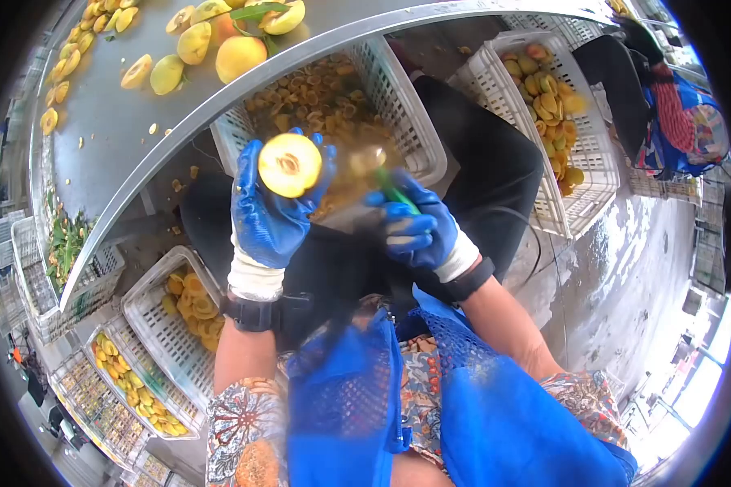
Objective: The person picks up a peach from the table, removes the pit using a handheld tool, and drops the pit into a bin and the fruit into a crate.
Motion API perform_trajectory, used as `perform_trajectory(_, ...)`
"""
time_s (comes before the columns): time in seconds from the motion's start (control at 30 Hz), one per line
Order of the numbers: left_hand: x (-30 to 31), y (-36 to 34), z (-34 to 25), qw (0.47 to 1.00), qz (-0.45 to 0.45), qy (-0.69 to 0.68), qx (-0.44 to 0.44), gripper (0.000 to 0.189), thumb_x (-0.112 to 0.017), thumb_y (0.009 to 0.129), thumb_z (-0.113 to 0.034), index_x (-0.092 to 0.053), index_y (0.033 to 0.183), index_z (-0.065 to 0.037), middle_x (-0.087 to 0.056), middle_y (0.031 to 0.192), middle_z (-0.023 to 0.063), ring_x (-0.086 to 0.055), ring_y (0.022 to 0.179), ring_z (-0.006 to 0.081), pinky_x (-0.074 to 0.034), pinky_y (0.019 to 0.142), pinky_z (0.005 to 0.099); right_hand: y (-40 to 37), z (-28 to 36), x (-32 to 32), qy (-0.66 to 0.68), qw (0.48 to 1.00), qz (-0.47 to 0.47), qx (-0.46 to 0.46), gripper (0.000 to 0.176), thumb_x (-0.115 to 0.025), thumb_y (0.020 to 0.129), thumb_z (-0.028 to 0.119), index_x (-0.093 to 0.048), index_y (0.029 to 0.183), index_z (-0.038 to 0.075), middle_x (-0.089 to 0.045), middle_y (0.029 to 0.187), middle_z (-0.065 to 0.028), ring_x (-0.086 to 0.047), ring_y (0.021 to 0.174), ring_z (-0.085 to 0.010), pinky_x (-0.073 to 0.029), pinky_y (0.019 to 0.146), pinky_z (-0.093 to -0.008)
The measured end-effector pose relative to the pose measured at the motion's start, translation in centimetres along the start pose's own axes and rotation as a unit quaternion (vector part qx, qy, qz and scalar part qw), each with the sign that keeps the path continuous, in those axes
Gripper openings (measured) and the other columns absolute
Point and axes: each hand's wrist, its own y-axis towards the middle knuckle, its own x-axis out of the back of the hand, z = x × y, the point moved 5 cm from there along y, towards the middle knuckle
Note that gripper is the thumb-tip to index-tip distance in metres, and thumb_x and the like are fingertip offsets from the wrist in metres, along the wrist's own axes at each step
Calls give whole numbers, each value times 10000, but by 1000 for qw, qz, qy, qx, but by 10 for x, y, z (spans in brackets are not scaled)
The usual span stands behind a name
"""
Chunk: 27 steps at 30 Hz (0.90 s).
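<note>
My left hand, in a blue-coated glove, is closed around a yellow peach half with its cut face and pit hollow turned up. To its right, my right hand, gloved the same way, grips a green-handled pitting tool. The tool's tip is smeared by motion and points up and left, apart from the peach half. Under both hands stands a white crate holding many small brown and yellow pieces, like pits and scraps.
Beyond my hands, a metal table with a raised curved rim bears whole peaches and halves. A crate of peach halves stands at right, another crate at lower left. A person sits at far right.
</note>
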Motion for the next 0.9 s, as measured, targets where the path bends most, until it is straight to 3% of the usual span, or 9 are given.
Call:
perform_trajectory(0.07,3,-1,0,999,2,-45,9,507,-538,991,-362,-513,1311,30,-522,1361,235,-480,1296,383,-436,1088,474,9,4,55,45,998,-22,-31,522,-573,970,452,-585,1070,-60,-595,638,15,-504,445,-24,-399,419,-189)
perform_trajectory(0.23,6,2,2,997,12,-74,-2,503,-536,994,-338,-491,1338,26,-523,1358,237,-475,1302,375,-420,1101,477,5,4,18,41,998,50,2,492,-508,1009,401,-537,1129,-75,-579,661,15,-519,470,-55,-416,445,-208)
perform_trajectory(0.37,3,7,4,999,19,-26,-41,538,-529,996,-336,-445,1381,30,-499,1383,232,-464,1314,362,-417,1104,474,10,15,64,-56,992,-117,2,546,-566,973,465,-569,1137,-56,-582,680,36,-473,448,-12,-411,431,-170)
perform_trajectory(0.43,-2,4,5,998,19,-34,-39,541,-526,996,-339,-445,1378,36,-491,1390,233,-463,1315,360,-418,1102,474,5,10,27,-187,970,-131,82,538,-569,967,487,-578,1108,-32,-555,674,22,-482,471,-15,-382,420,-184)
perform_trajectory(0.57,2,5,6,998,-13,-29,-46,545,-531,991,-365,-470,1359,32,-534,1340,219,-495,1283,345,-438,1084,473,-9,0,-53,-525,800,-202,207,410,-596,964,414,-587,1074,19,-565,676,-24,-499,493,-58,-379,438,-235)
perform_trajectory(0.63,2,7,7,998,-13,36,-57,563,-513,987,-419,-493,1335,22,-576,1281,204,-545,1212,333,-467,1040,458,-9,-6,-74,-732,598,-218,242,354,-642,932,327,-578,1066,6,-619,704,-106,-614,551,-168,-466,505,-309)
perform_trajectory(0.67,2,7,8,996,-14,69,-62,574,-504,985,-447,-504,1324,18,-596,1251,196,-570,1177,327,-481,1018,451,-9,-11,-84,-818,451,-195,299,339,-684,887,260,-566,1083,11,-649,766,-190,-674,675,-331,-515,599,-408)
perform_trajectory(0.8,0,3,11,981,-69,159,-86,617,-440,991,-521,-571,1239,28,-662,1106,184,-660,986,284,-547,889,390,2,-21,-86,-866,331,-156,341,368,-704,852,241,-543,1098,19,-648,786,-219,-654,726,-407,-513,627,-474)
perform_trajectory(0.9,7,3,8,968,-59,213,-115,537,-530,991,-415,-489,1329,0,-663,1086,189,-681,919,260,-582,801,359,6,-25,-81,-886,321,-135,306,340,-700,854,240,-534,1052,19,-643,769,-211,-651,712,-403,-509,610,-477)
